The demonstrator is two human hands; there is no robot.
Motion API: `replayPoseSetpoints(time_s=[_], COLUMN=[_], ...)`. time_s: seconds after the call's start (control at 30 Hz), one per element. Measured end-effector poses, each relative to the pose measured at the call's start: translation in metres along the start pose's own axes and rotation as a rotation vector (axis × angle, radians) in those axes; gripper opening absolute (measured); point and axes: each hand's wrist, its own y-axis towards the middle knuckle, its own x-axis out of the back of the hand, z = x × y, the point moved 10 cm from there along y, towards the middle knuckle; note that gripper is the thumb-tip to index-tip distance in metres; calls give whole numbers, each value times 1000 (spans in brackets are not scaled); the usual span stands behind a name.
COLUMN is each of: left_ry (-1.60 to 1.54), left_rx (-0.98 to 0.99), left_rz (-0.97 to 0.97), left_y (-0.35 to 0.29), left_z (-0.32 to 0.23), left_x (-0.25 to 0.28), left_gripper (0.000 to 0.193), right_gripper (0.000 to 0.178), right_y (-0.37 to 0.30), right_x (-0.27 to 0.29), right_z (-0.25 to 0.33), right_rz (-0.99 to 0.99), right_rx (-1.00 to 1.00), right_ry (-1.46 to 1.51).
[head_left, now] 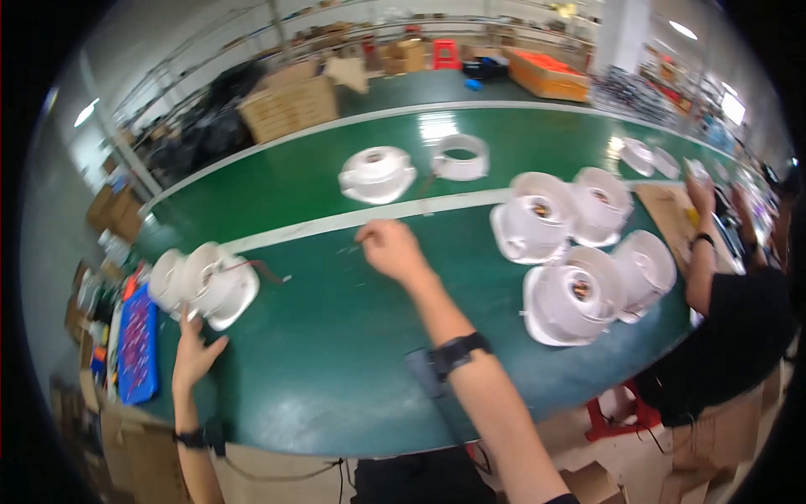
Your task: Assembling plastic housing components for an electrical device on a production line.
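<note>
My left hand (197, 357) is at the left, thumb spread from the stretched fingers. Its fingertips reach the lower edge of a pair of white plastic housings (220, 290), round with a flanged base; whether they press on it I cannot tell. A thin dark wire with a pale end trails from these housings over the table. In the middle, my right hand (393, 250) hovers over or rests on the green table, fingers curled in; anything inside them is hidden. Beyond it, on the green belt (285, 189), are a white housing (378, 175) and a white ring (461, 158).
Several white housings (579, 294) stand grouped on the right. A blue tray (137, 344) of small reddish parts lies at the left edge. A dark flat object (424, 372) lies under my right forearm. A co-worker's hand (700, 195) is at the far right, near a cardboard sheet (663, 214).
</note>
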Motion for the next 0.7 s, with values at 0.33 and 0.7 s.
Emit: replayPoseSetpoints(time_s=[0.33,0.7], left_ry=[-205,-85], left_rx=[-344,-393], left_rz=[109,611], left_y=[78,34], left_z=[-75,-173], left_x=[-23,-92], left_gripper=[137,122], right_gripper=[17,19], right_y=[-3,1], right_x=[7,7], right_z=[-7,-16], right_rz=[67,12], right_rx=[-29,-88], right_ry=[-14,121])
